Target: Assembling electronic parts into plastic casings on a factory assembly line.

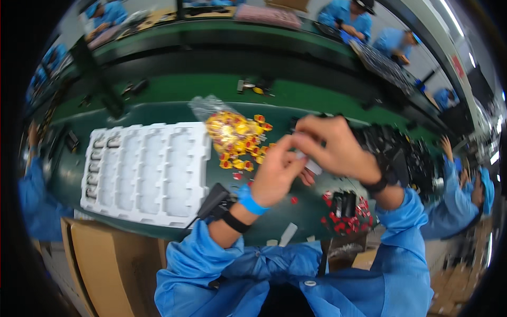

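My left hand (275, 175) and my right hand (335, 147) meet above the middle of the green table, fingers closed and pinching together. Between them shows a small whitish piece (313, 167), too blurred to name. Just left of my hands lies a clear plastic bag (228, 128) of yellow-and-red small parts, with several loose yellow parts (227, 160) spilled beside it. Below my right hand is a heap of small red pieces (350, 224) with black parts (344, 204) on top. A few red bits also lie near my left wrist.
A white molded tray (182, 214) stands at left, its leftmost column holding several dark parts (92, 177). A pile of black parts (396, 153) covers the right side. A cardboard box (113, 259) is below the tray. Other people in blue (459, 198) sit around.
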`<state>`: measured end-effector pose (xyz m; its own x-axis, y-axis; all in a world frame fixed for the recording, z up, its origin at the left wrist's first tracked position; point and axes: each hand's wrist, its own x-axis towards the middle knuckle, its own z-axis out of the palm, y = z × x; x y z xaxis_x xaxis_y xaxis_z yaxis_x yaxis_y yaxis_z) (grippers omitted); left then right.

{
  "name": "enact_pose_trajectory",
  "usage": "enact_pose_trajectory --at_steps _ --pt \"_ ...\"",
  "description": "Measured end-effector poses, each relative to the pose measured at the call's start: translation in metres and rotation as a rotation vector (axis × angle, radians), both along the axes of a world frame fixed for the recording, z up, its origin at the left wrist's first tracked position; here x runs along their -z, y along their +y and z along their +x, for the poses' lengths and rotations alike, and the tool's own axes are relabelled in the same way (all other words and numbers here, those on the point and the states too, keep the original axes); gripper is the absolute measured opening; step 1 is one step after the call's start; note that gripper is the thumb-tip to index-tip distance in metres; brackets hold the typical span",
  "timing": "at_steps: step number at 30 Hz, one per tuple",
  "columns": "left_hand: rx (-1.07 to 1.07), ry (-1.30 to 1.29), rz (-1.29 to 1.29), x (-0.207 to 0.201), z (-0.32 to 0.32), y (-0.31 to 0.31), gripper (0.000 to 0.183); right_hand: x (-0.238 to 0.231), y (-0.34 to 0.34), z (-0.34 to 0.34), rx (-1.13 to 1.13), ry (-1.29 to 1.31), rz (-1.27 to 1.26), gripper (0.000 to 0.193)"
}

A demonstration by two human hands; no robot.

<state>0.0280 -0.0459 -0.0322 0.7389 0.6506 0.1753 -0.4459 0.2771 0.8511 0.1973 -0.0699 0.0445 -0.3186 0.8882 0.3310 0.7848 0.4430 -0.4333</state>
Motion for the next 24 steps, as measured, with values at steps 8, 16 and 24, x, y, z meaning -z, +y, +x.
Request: enact_pose_trajectory --at_steps 8,16,24 --pt "0.151 0.228 0.321 0.004 0.002 -0.05 0.015 0.079 -0.17 -0.04 0.52 0.706 0.048 0.021" --pt "0.148 0.228 0.399 0.009 0.006 -0.05 0.023 0.085 -0.277 -0.029 0.831 0.456 0.469 0.012" --pt "-0.056 0.396 0.489 0.017 0.016 -0.031 0.008 0.241 -0.392 0.074 1.397 -0.196 0.1 0.031"
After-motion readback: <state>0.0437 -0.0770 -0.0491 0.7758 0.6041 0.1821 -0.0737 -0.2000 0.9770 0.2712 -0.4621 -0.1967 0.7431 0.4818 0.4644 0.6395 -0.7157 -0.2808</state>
